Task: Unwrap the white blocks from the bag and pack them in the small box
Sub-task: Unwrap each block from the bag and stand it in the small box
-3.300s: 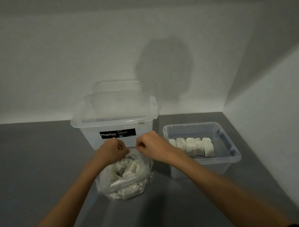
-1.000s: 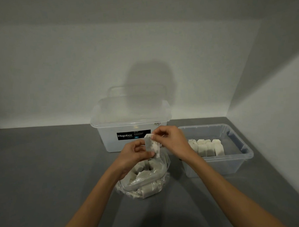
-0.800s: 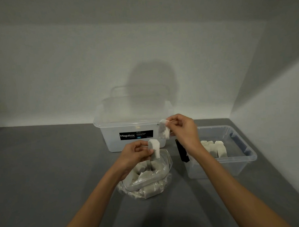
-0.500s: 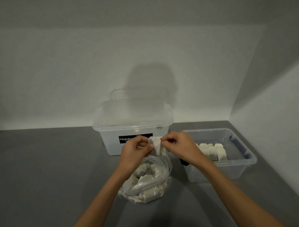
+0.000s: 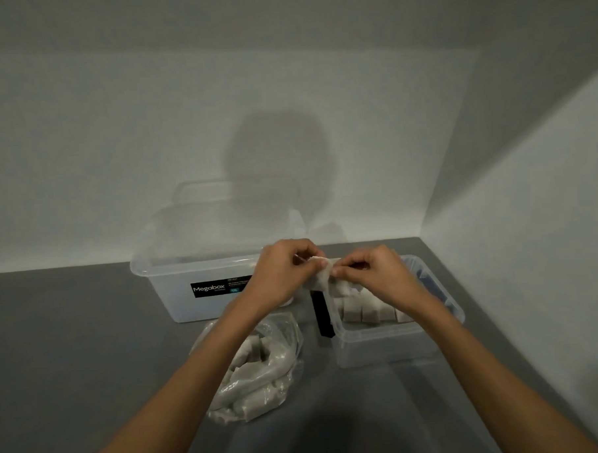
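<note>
A: While the hands hover over the small box (image 5: pixel 381 330), head view, what do I log?

B: I log left hand (image 5: pixel 282 274) and right hand (image 5: pixel 375 274) pinching one white block (image 5: pixel 322 276) from either side, presumably peeling it there to drop beside the packed row (image 5: pixel 363 311). The bag (image 5: pixel 262 368) lies just left.

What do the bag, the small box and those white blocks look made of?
Bag: thin clear plastic film, glossy; it crinkles and shows its contents. Small box: stiff clear plastic, smooth; see-through walls, moulded rim. White blocks: matt, off-white, square-cut; perhaps foam or soap, hard to tell.
</note>
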A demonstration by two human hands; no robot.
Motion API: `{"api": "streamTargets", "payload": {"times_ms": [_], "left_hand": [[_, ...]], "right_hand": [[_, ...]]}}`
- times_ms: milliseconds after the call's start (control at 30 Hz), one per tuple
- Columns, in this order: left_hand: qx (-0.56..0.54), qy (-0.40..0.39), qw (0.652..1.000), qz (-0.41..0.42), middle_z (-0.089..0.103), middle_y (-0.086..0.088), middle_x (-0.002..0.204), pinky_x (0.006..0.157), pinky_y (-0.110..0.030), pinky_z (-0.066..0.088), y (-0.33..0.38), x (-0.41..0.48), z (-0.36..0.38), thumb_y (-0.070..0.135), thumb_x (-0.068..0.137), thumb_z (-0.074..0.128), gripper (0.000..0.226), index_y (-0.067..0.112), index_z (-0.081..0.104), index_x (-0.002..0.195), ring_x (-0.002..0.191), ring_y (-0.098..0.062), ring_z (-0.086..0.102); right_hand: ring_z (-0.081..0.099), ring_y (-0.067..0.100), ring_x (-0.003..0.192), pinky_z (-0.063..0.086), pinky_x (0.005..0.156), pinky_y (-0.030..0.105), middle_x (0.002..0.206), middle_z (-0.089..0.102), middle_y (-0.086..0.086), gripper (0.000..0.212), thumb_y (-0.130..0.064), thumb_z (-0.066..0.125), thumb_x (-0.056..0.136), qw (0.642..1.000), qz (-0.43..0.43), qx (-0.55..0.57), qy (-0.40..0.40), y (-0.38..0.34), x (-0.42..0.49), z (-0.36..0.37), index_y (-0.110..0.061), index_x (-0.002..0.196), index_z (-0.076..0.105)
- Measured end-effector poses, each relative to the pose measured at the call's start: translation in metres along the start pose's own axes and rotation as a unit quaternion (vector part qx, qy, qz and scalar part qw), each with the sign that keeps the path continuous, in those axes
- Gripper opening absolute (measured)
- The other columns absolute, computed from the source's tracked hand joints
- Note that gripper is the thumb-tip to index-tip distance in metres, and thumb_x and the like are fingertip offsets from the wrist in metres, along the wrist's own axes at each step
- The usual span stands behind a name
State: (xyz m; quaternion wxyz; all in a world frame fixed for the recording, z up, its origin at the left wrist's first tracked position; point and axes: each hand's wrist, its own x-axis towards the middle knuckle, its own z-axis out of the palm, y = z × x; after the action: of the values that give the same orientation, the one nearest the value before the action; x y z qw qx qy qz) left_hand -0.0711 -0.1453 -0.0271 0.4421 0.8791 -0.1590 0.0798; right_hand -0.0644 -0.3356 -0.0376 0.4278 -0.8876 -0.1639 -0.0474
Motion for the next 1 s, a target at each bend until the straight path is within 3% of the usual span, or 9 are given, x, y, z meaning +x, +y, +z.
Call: {"api": "streamTargets", "payload": {"times_ms": [167,267,367,467,667,833,933,1000], "left_hand": [[0.044,-0.031,0.998,-0.012,0.063,0.006,0.080,0.062,-0.010,0.042,0.014,0.034,0.035,0.016,0.085,0.065,0.003,0.018,0.067,0.084,0.073,-0.002,0.056],[0.094,-0.072,0.993,-0.019,0.065,0.002,0.082,0.068,-0.022,0.050,0.014,0.053,0.060,0.013,0.083,0.065,0.005,0.017,0.067,0.085,0.078,-0.011,0.061],[0.187,-0.137,0.972,-0.026,0.067,-0.001,0.091,0.078,-0.037,0.055,0.004,0.069,0.088,0.019,0.084,0.062,0.006,0.018,0.067,0.087,0.087,-0.019,0.063],[0.281,-0.201,0.937,-0.043,0.067,-0.004,0.102,0.081,-0.036,0.053,-0.006,0.080,0.112,0.022,0.086,0.062,0.011,0.019,0.068,0.095,0.094,-0.024,0.064],[0.500,-0.237,0.833,-0.027,0.068,-0.006,0.103,0.082,-0.036,0.050,-0.026,0.089,0.148,0.015,0.088,0.055,0.016,0.013,0.067,0.099,0.094,-0.024,0.064],[0.612,-0.245,0.752,-0.020,0.067,0.000,0.097,0.084,-0.034,0.044,-0.036,0.089,0.161,0.013,0.092,0.057,0.013,0.014,0.065,0.102,0.091,-0.019,0.064],[0.643,-0.245,0.726,-0.006,0.066,-0.001,0.099,0.080,-0.033,0.041,-0.033,0.089,0.163,0.008,0.090,0.059,0.015,0.013,0.062,0.104,0.094,-0.020,0.064],[0.653,-0.242,0.718,-0.004,0.066,-0.001,0.098,0.075,-0.033,0.039,-0.029,0.087,0.162,0.008,0.088,0.060,0.016,0.013,0.061,0.103,0.093,-0.021,0.064]], "right_hand": [[0.059,0.008,0.065,0.052,0.064,0.025,0.074,0.064,-0.006,0.017,-0.013,0.072,0.082,0.998,0.048,-0.017,0.043,0.049,0.008,-0.042,-0.025,0.093,0.072],[0.055,0.005,0.066,0.045,0.063,0.018,0.076,0.057,-0.004,0.026,-0.017,0.069,0.085,0.996,0.063,-0.052,0.020,0.074,0.012,-0.056,-0.026,0.109,0.068],[0.054,-0.003,0.066,0.044,0.064,0.015,0.077,0.063,-0.007,0.018,-0.017,0.065,0.087,0.993,0.070,-0.095,-0.009,0.090,0.015,-0.059,-0.017,0.104,0.073],[0.059,0.006,0.062,0.055,0.068,0.028,0.066,0.064,-0.008,0.013,-0.011,0.063,0.086,0.991,0.084,-0.098,-0.039,0.102,0.018,-0.055,-0.013,0.091,0.075],[0.058,0.006,0.058,0.052,0.062,0.022,0.063,0.059,-0.012,0.013,-0.003,0.059,0.085,0.984,0.108,-0.100,-0.102,0.123,0.025,-0.041,-0.009,0.083,0.071],[0.055,0.007,0.064,0.049,0.064,0.023,0.068,0.059,-0.009,0.011,-0.006,0.060,0.087,0.979,0.119,-0.100,-0.132,0.139,0.035,-0.027,-0.007,0.089,0.071],[0.058,0.008,0.069,0.045,0.058,0.017,0.082,0.069,-0.001,0.013,-0.007,0.060,0.086,0.978,0.114,-0.121,-0.126,0.143,0.040,-0.021,-0.006,0.090,0.073],[0.062,0.012,0.076,0.051,0.065,0.022,0.089,0.071,0.003,0.013,-0.007,0.061,0.086,0.977,0.110,-0.132,-0.125,0.145,0.043,-0.017,-0.008,0.090,0.074]]}}
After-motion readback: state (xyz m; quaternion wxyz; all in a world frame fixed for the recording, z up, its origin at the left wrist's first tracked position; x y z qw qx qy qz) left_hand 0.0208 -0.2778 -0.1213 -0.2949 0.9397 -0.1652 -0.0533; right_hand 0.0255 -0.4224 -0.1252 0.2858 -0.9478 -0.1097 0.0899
